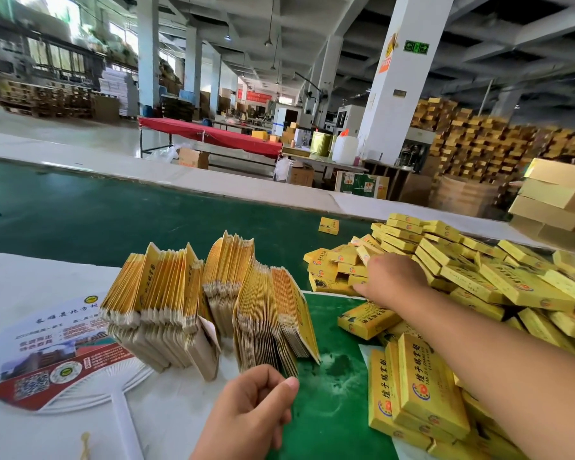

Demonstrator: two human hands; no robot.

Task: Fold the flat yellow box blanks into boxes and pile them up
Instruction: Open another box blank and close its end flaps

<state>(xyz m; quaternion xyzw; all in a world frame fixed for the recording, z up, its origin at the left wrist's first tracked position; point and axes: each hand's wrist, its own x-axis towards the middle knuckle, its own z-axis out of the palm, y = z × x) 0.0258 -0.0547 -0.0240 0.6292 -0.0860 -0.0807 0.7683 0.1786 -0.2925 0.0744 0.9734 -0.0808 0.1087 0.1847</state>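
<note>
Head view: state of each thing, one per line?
Blanks: flat, unfolded, standing on edge in fanned rows.
Boxes: folded, heaped in a loose pile at the right.
Lone box: folded, apart from the pile on the green mat.
Left hand: fingers curled, holds nothing, near the blanks.
Right hand: reaches onto the pile, fingers straight against the boxes.
Paper fan: lies flat, partly under the blanks.

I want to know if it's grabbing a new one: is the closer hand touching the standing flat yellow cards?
Apart. In the head view, the left hand is curled below the flat blanks, with white table showing between them.
</note>
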